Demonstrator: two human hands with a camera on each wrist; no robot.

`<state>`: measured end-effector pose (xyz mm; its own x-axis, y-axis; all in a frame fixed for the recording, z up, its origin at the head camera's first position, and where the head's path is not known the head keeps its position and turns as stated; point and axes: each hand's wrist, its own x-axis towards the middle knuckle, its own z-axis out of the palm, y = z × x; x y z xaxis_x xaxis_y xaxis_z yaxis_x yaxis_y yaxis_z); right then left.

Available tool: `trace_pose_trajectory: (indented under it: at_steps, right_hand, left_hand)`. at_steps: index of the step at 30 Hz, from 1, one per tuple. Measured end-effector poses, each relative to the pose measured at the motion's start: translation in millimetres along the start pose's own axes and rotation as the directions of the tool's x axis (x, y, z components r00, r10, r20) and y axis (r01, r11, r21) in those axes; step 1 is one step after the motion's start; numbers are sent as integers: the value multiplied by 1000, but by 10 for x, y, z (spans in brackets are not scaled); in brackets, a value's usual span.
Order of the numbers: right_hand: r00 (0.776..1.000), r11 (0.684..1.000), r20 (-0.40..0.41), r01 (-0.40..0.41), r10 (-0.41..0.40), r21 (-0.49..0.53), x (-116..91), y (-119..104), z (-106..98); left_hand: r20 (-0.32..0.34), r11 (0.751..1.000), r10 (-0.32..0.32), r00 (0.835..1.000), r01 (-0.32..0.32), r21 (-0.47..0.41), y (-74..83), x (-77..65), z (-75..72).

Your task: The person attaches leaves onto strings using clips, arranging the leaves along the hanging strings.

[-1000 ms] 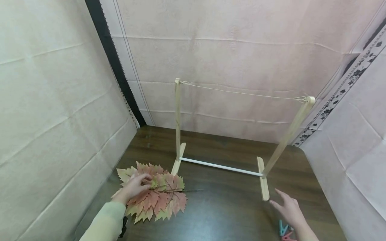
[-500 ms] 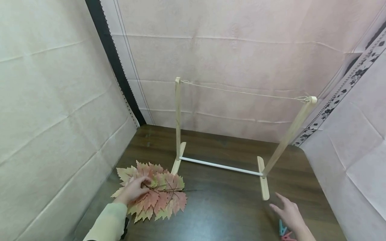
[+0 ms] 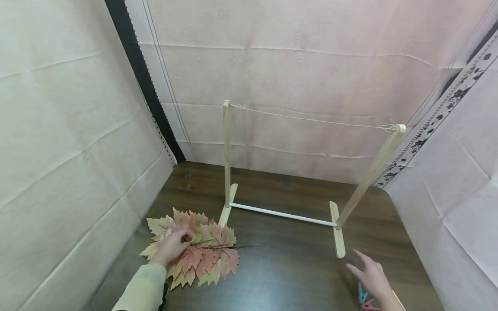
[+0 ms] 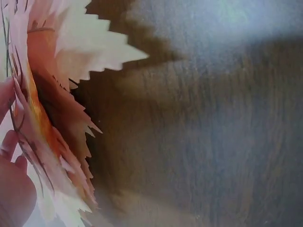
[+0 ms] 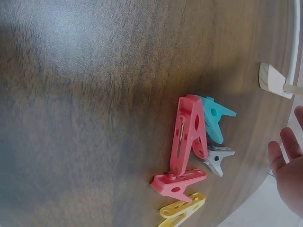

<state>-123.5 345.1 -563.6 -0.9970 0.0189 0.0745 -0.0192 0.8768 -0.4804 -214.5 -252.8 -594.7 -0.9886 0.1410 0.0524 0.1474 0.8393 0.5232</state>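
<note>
A pile of pink and yellow-green artificial maple leaves (image 3: 212, 259) lies at the left of the table. My left hand (image 3: 170, 247) is on the pile's left side, thumb and index finger curled together as they pinch a leaf (image 4: 23, 109); part of the grip is hidden. At the right, my right hand (image 3: 372, 276) hovers with fingers spread, holding nothing. Below it lie plastic clothespins: a teal one (image 5: 215, 116), a large red one (image 5: 187, 135), a smaller red one (image 5: 177, 183), a grey one (image 5: 218, 158) and a yellow one (image 5: 182, 210).
A wooden stand rises behind the hands, with a left post (image 3: 227, 151), a right post (image 3: 369, 177) and a white bottom rod (image 3: 282, 214). A thin string (image 3: 307, 119) runs between the post tops. Pale cloth (image 3: 295, 77) surrounds the dark wooden table (image 3: 280, 263).
My left fingers have curled further, thumb and index finger closing together at the leaves. The right hand stays nearly still at the right. The head view has shifted slightly.
</note>
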Motion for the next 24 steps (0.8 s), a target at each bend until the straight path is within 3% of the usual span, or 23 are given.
trace_pose_trajectory:
  at_steps: [5,11,18,24]
  right_hand:
    - [1000,1000,-21,8,-8,2,-13,26,9]
    - [1000,1000,-29,0,0,-5,-49,67,27]
    - [999,999,-15,-34,35,13,-50,74,31]
    - [997,997,0,-75,75,-5,-116,185,61]
  left_hand:
    - [-59,1000,10,998,-11,-3,-23,31,-28]
    - [-135,997,70,988,-66,28,-1,106,-101]
    - [-164,990,111,980,-94,106,182,180,-303]
    - [-252,986,132,959,-102,128,293,285,-373]
